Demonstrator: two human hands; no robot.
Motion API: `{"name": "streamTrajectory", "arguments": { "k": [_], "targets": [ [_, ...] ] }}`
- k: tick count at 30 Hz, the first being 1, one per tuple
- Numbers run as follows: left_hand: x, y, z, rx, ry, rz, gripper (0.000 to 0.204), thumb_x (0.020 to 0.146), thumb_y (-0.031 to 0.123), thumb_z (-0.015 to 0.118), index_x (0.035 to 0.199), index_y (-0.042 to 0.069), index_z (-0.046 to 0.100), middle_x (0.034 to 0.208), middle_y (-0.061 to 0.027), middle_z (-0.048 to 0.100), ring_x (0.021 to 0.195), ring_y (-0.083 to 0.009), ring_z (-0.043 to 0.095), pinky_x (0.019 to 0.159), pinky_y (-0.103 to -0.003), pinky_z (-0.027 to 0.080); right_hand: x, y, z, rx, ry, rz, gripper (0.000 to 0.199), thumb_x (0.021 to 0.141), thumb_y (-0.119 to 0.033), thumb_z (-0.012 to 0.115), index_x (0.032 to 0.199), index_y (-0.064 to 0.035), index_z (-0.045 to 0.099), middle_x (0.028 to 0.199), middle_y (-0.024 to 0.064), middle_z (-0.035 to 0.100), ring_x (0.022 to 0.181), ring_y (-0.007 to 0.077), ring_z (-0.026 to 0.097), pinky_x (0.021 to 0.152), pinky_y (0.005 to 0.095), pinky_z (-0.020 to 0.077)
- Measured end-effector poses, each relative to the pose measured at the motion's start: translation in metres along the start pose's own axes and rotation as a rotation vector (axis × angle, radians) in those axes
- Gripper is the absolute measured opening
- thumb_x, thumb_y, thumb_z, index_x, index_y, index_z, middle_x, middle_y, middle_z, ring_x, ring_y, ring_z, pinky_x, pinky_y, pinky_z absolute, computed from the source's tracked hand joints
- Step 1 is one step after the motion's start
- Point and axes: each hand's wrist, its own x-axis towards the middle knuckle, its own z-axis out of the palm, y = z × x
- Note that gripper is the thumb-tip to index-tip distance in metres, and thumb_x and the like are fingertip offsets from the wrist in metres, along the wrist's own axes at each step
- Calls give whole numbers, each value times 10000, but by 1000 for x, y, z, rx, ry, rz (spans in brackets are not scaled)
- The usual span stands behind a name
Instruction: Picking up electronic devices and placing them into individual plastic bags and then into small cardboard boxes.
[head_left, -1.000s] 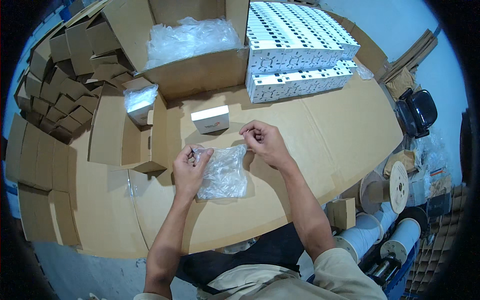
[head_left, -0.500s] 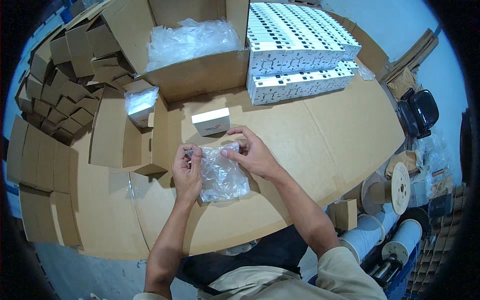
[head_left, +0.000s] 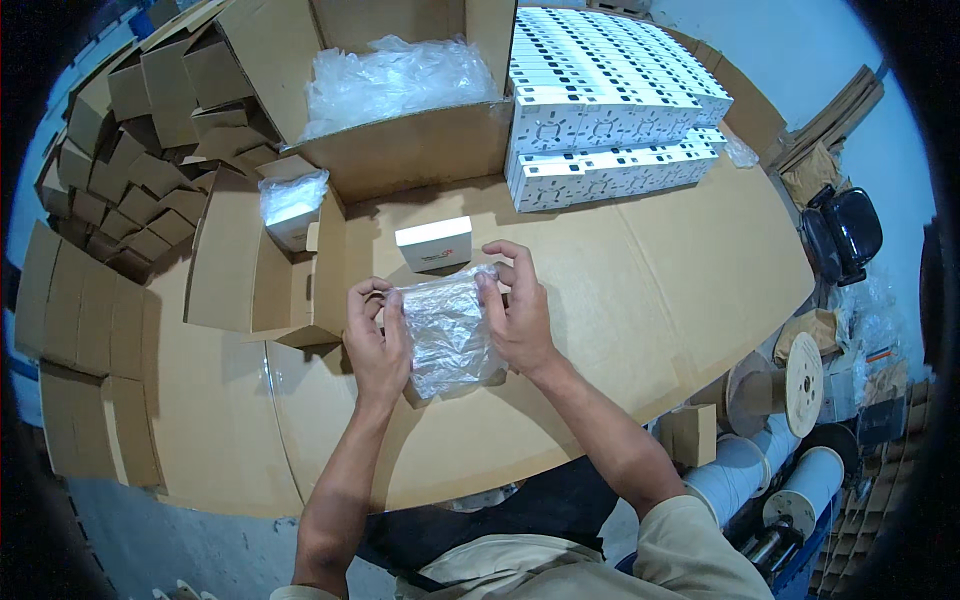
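A clear plastic bag (head_left: 447, 335) is stretched between my two hands, over the cardboard-covered table. My left hand (head_left: 378, 340) pinches its upper left corner between thumb and fingers. At the upper right corner, my right hand (head_left: 520, 315) grips the bag, with the index finger raised off it. Just beyond the bag stands a small white box (head_left: 434, 244) on its long edge. To the left, an open cardboard carton (head_left: 325, 270) holds a white box (head_left: 293, 228) with clear plastic over its top.
A large carton (head_left: 410, 150) full of clear plastic bags (head_left: 400, 82) stands at the back. Stacked white boxes (head_left: 610, 120) fill the back right. Many folded cartons (head_left: 130, 180) are piled at the left. Cable spools (head_left: 800, 380) stand beyond the table's right edge.
The bag has been pulled flatter and wider between my hands. My right hand has shifted slightly right and turned more upright. The whole view has moved a little.
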Motion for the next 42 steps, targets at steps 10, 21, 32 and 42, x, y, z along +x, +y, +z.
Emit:
{"name": "streamTrajectory", "arguments": {
  "k": [10, 21, 32, 42],
  "targets": [
    [-13, 2, 7, -165, -196, -311, 287, 973, 50, 658, 1219, -26, 531, 1063, -85, 679, 905, -93, 647, 755, -242, 542, 2, 2, -4, 61, -74, 67, 554, 886, -50, 737, 1344, -34, 424, 988, 153, 688, 856, 191, 697, 714, 314, 576],
    [-9, 15, 6, -93, -180, -130, 502, 831, 14, 804, 1242, -8, 518, 1122, -102, 657, 1060, -152, 625, 938, -312, 523, 11, 2, -25, 238, -319, 265, 712, 847, 25, 762, 1436, -29, 366, 1108, 154, 671, 937, 174, 701, 766, 270, 588],
    [-6, 14, -14, -231, -432, -444, 557, 808, -83, 669, 1313, 42, 468, 1037, -52, 594, 872, -102, 574, 712, -262, 500, 22, 2, -60, 237, -82, 278, 581, 880, 49, 717, 1390, -16, 445, 806, -6, 584, 638, 45, 597, 529, 189, 462],
    [-17, 46, 0, 585, -415, 690, 471, 606, 139, 915, 1010, 86, 679, 1093, -106, 626, 970, -294, 604, 856, -380, 506, 21, 17, -59, 336, -136, 310, 540, 893, 27, 717, 1367, -5, 461, 777, -15, 576, 671, 50, 583, 530, 201, 453]
  ]
}}
